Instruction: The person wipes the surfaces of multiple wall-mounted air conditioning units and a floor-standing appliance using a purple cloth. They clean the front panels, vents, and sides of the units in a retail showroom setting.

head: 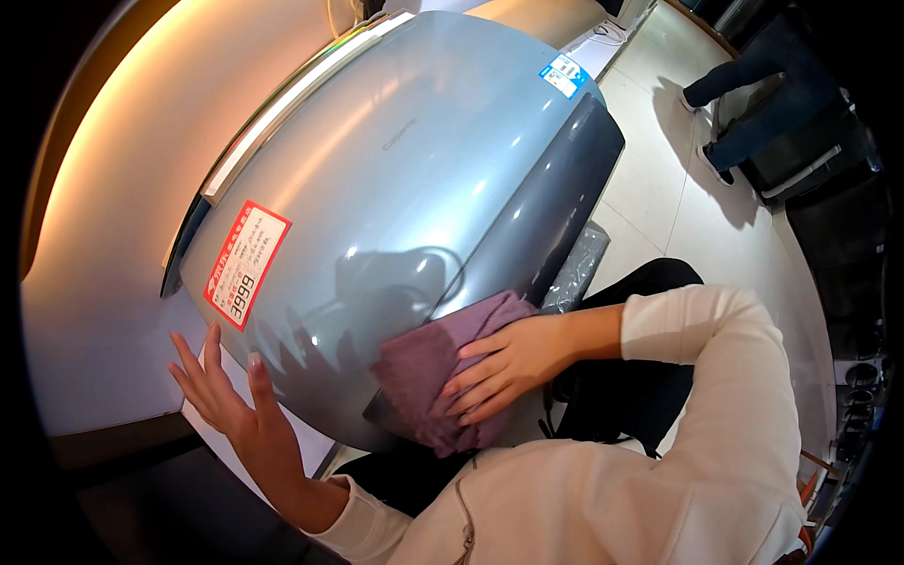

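A large glossy grey-blue appliance with a curved front and a Casarte mark lies before me. A darker panel runs along its right side. My right hand presses a folded purple cloth flat against the near end, over the seam of that panel. At the lower left, my left hand is raised with its fingers spread and nothing in it, close to the appliance's near left edge. A red-bordered price label sticks to the surface near those fingers. A blue-and-white sticker is at the far right corner.
A bright light strip and a lit white wall border the appliance's left side. Plastic-wrapped material shows beside the dark panel. On the tiled floor, another person's legs stand at upper right, beside dark appliances.
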`<state>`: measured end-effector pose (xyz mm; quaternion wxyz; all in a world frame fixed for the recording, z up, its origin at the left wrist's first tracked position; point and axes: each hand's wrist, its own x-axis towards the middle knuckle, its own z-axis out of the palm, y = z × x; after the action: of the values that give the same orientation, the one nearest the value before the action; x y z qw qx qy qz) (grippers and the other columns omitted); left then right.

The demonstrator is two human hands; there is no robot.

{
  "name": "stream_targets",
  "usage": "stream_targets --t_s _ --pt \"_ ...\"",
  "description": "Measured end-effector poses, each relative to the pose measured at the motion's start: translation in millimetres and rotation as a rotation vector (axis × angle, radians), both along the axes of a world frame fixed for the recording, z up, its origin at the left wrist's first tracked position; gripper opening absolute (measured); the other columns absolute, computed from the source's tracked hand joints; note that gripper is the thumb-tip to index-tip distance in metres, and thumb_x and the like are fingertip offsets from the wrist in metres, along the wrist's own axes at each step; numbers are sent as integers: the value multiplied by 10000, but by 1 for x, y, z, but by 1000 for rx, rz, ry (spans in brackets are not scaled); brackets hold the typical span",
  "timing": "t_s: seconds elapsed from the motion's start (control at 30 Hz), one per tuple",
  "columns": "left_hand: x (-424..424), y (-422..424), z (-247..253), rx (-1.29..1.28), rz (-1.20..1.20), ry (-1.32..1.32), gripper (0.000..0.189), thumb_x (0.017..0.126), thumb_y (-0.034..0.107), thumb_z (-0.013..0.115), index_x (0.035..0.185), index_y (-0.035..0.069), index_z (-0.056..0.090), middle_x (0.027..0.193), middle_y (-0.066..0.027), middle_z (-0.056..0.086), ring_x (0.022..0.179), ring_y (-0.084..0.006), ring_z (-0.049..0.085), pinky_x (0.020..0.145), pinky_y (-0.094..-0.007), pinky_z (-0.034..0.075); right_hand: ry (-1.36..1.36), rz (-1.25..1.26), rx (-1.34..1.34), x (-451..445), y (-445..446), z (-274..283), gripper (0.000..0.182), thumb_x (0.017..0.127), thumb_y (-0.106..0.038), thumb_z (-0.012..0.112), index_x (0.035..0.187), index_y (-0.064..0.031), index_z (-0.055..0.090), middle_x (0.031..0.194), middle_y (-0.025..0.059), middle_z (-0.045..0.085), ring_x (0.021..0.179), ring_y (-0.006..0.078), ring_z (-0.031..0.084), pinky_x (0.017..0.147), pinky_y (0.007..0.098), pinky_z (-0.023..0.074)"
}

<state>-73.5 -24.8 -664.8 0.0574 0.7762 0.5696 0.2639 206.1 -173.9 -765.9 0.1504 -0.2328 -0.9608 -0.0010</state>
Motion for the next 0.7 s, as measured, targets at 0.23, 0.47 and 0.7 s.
stream_targets --t_s 0.23,0.47,0.7 --pt "14 7 -5 -77 -94 -225 688 974 652 309 1392 141 501 1600 -163 206 1498 -356 38 1170 -542 49 -140 -450 -209 79 -16 14 655 761 -208 668 1392 -206 488 1513 4 416 1419 233 348 1173 482 228" --pt "23 13 -1 -46 -123 -362 772 939 720 270 1380 145 535 1600 -159 213 1501 -338 52 1171 -543 5 473 -1146 48 155 9 3 676 716 -40 570 1384 -83 474 1419 147 493 1320 377 430 1136 463 295" --pt "9 13 2 -13 -143 -339 751 966 687 237 1384 127 512 1602 -148 212 1499 -344 57 1173 -529 29 742 -1547 369 241 35 -33 458 903 -190 578 1327 -34 502 1291 229 562 1219 414 513 1047 413 390"
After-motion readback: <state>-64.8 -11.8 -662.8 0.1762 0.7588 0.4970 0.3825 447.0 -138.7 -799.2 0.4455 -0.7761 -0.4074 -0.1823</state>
